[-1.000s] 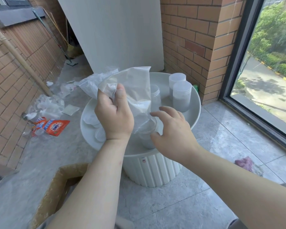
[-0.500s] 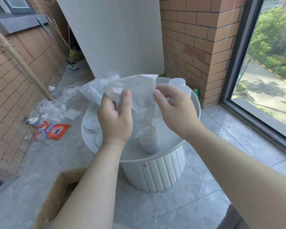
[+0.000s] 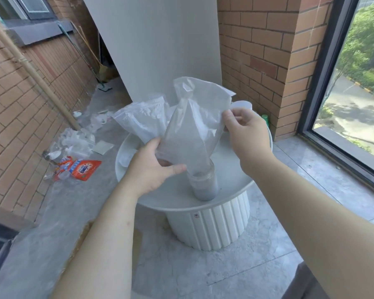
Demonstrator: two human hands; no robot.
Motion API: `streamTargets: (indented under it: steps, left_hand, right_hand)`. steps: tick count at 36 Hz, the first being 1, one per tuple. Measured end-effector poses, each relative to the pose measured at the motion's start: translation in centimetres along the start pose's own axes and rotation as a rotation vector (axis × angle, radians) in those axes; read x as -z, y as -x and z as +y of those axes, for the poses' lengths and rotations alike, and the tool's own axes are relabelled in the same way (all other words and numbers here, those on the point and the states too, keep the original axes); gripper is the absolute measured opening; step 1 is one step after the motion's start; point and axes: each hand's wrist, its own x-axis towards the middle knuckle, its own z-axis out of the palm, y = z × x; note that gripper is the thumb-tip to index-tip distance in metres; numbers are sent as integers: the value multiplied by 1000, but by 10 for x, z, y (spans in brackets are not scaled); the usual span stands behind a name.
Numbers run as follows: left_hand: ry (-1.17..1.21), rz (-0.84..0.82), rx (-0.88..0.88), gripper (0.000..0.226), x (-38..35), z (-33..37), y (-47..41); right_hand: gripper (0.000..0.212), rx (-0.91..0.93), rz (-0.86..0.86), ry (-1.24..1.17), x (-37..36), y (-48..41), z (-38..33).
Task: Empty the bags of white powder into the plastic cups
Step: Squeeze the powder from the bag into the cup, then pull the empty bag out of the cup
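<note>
1. Clear bag of powder (image 3: 192,130), tipped corner-down into the plastic cup (image 3: 204,186) near the front of a round white table (image 3: 235,186).
2. Left hand (image 3: 153,169), fingers curled round the bag just above the cup.
3. Right hand (image 3: 245,129), pinching the bag's upper edge.
4. Orange packet (image 3: 84,169) on the floor (image 3: 181,266), left.

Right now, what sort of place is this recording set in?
Probably an enclosed balcony of a flat, above street level: brick walls, a large window looking down on trees and a road, and a broom leaning in the far corner on a stone-tiled floor.
</note>
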Motion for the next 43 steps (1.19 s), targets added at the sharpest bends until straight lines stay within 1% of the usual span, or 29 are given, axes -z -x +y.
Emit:
streamTargets:
  steps: [4, 7, 10, 15, 19, 23, 27, 30, 34, 36, 38, 41, 43]
  left_hand:
    - [154, 46, 8, 32, 1, -2, 2]
    - [300, 65, 31, 21, 2, -2, 2]
    - [370, 104, 40, 21, 3, -4, 2]
    - [460, 165, 61, 34, 7, -9, 3]
    - [479, 211, 46, 27, 6, -15, 6]
    - [563, 267, 72, 23, 9, -16, 6]
    - [693, 329, 70, 21, 28, -16, 14]
    - [746, 363, 61, 21, 50, -21, 22]
    - [744, 427, 85, 22, 87, -40, 47]
    - [723, 463, 134, 30, 107, -51, 65]
    - [698, 502, 191, 33, 126, -63, 82]
    - [643, 580, 289, 24, 156, -84, 114]
    - [621, 604, 377, 23, 172, -100, 133]
  right_hand:
    - [15, -18, 11, -2, -1, -1, 1]
    - [15, -17, 9, 17, -5, 0, 0]
    - [17, -11, 22, 21, -7, 0, -1]
    - [15, -10, 29, 21, -12, 2, -4]
    - [16, -25, -5, 8, -22, 7, -4]
    - [23, -2, -47, 52, -25, 15, -8]
    - [23, 139, -133, 181, -40, 36, -21]
    - [27, 228, -213, 215, -58, 58, -31]
    - [19, 281, -395, 229, -94, 92, -32]
    - [12, 295, -486, 228, -114, 110, -29]
    - [19, 295, -564, 216, -135, 126, -25]
    - [43, 273, -683, 212, -172, 152, -14]
    - [50, 228, -749, 209, -195, 167, -4]
